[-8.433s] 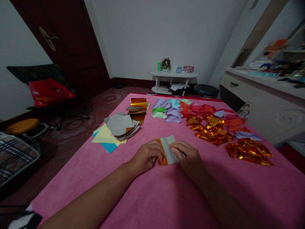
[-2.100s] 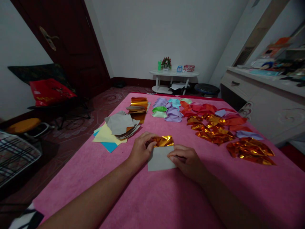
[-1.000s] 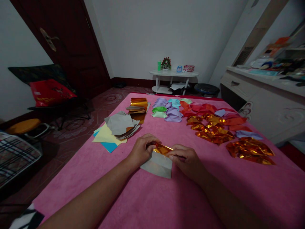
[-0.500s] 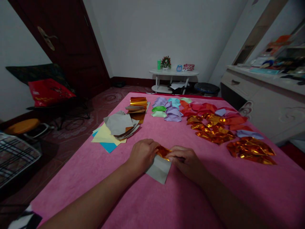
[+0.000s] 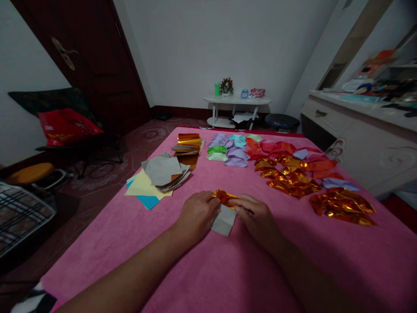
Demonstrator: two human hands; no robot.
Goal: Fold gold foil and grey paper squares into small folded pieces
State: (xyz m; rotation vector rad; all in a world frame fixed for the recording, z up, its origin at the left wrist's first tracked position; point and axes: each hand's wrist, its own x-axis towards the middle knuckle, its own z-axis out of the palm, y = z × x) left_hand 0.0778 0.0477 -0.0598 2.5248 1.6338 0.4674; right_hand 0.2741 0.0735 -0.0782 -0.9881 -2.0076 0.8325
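Both hands meet at one sheet near the middle of the table point(image 5: 215, 274), which is spread with pink cloth. The sheet point(image 5: 224, 221) is partly folded: gold foil crumples up along its far side, while a flat grey flap points toward the person. The left hand point(image 5: 199, 214) is curled nearly closed, its fingers gripping the left end; its thumb is hard to make out. The right hand point(image 5: 257, 215) pinches the right end between thumb and bent fingers.

Beyond the left hand lies a grey pile point(image 5: 162, 170) of loose sheets, overlapping a yellow sheet point(image 5: 139, 186) and a blue sheet point(image 5: 149, 202). A gold stack point(image 5: 189, 142) sits just behind. Farther back are purple pieces point(image 5: 236, 162) and a green piece point(image 5: 217, 149); red pieces point(image 5: 276, 148) and shiny gold pieces point(image 5: 340, 208) lie to the right.
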